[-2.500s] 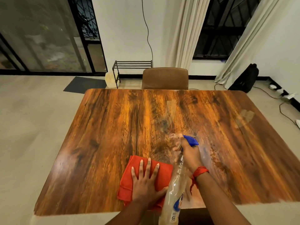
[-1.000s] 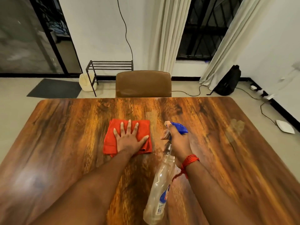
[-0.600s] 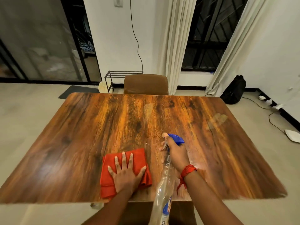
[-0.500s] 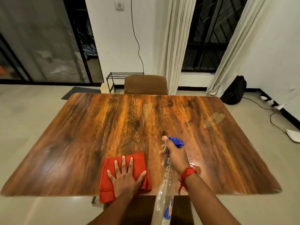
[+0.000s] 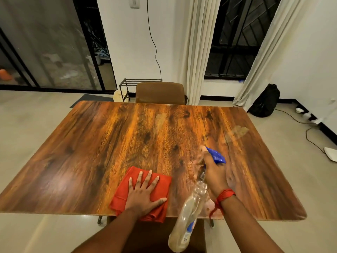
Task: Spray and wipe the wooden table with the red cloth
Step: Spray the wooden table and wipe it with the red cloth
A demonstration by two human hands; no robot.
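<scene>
1. Head view, hidden parts: the right hand (image 5: 214, 177) is covering the neck of the bottle (image 5: 189, 218), so the trigger is not showing. The fingertips near the nozzle are blurring, and I cannot tell whether a finger is pressing.
2. The bottle's label is reading only in part, and its base is hanging below the near table edge, over the dark seat there.
3. The left hand (image 5: 144, 195) is hiding the middle of the cloth (image 5: 160, 181). The near corner of the cloth is lapping over the table edge.
4. Both forearms are running out of the bottom of the frame.
5. The far chair (image 5: 160, 93) is showing only its brown backrest above the table (image 5: 113, 141); the metal rack (image 5: 127, 84) beside it is partly standing behind it.
6. Fingers: the left hand is lying flat, fingers spread, pressing the cloth onto the table near the front edge, left of centre. The right hand is wrapping closed around the bottle's neck, just right of the cloth and above the surface.
7. Materials: the table is glossy, with streaked orange-brown grain, dark knots and rounded corners. A pale dull patch is sitting toward the far right.
8. The cloth is red, soft and folded in layers. The bottle is clear ribbed plastic with a blue spray head (image 5: 216, 156).
9. A red thread (image 5: 224, 195) is circling the right wrist, one end dangling.
</scene>
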